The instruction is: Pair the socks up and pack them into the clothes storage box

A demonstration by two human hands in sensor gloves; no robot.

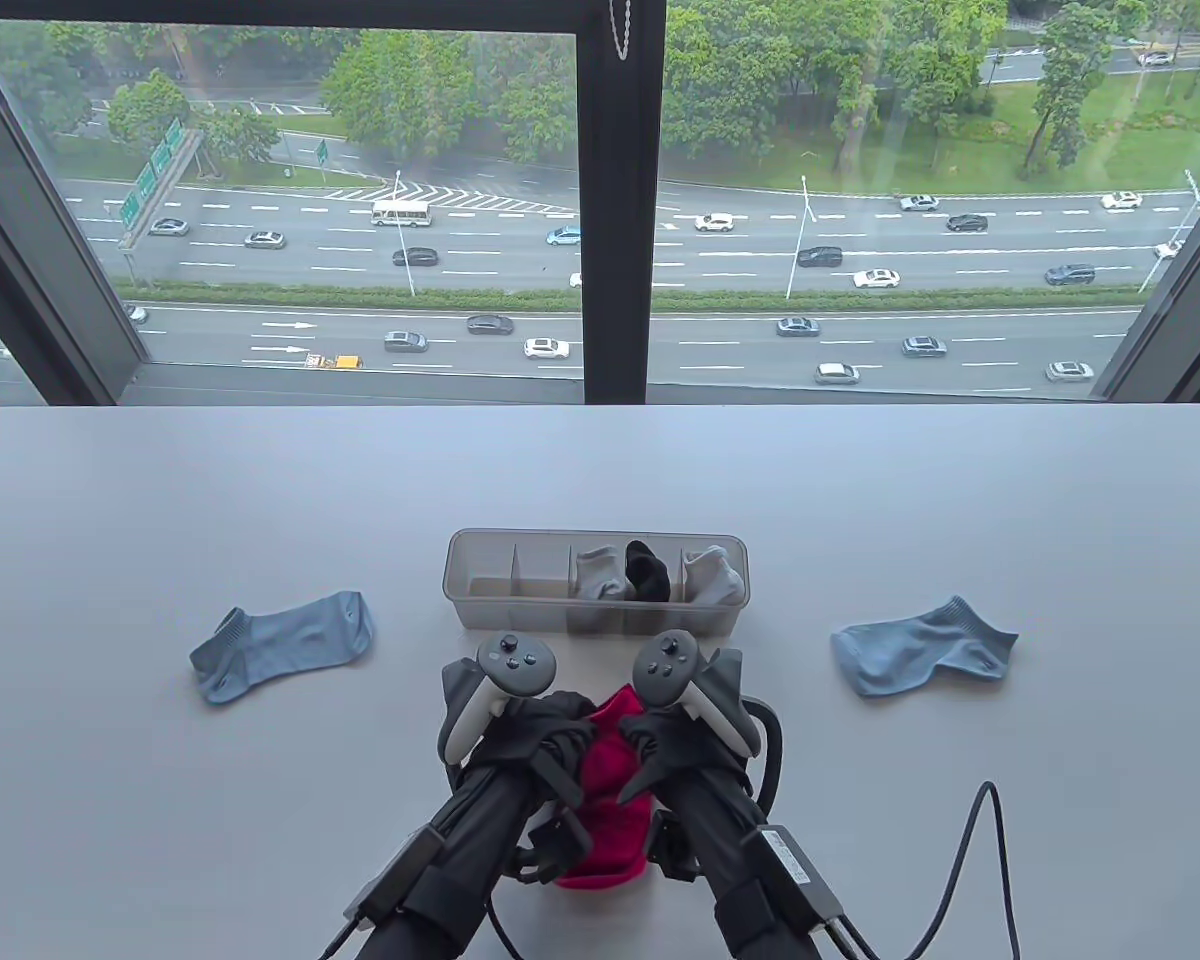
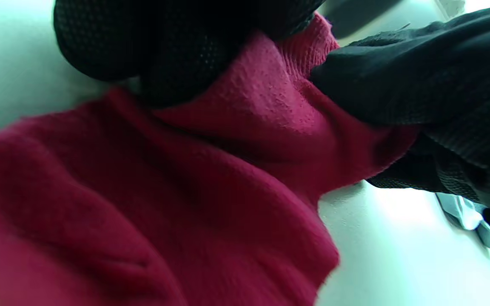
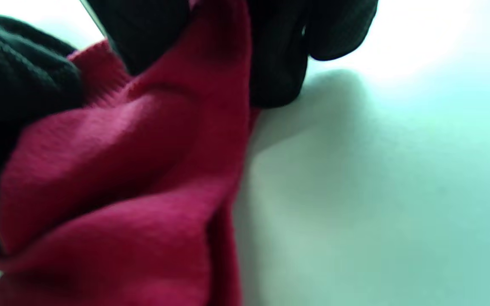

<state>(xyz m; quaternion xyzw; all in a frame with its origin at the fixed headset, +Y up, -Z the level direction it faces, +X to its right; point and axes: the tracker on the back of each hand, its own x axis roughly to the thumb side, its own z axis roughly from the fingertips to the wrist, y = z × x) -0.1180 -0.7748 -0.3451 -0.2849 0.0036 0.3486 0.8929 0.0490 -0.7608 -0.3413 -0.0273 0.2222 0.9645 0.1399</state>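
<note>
Red socks (image 1: 610, 790) hang bunched between my two hands near the table's front edge. My left hand (image 1: 550, 735) grips the red fabric (image 2: 211, 178) on its left side, and my right hand (image 1: 650, 745) pinches the red fabric (image 3: 143, 161) on its right side. Just beyond the hands stands the clear storage box (image 1: 480, 590) with dividers. Its right compartments hold grey socks (image 1: 592, 572), a black sock (image 1: 647, 572) and another grey sock (image 1: 712, 575). A blue sock (image 1: 285, 645) lies flat to the left, a second blue sock (image 1: 920, 645) to the right.
The grey table (image 1: 210, 480) runs back to a large window (image 1: 360, 200) with a dark centre post. A black cable (image 1: 970, 860) trails from my right arm across the table's front right.
</note>
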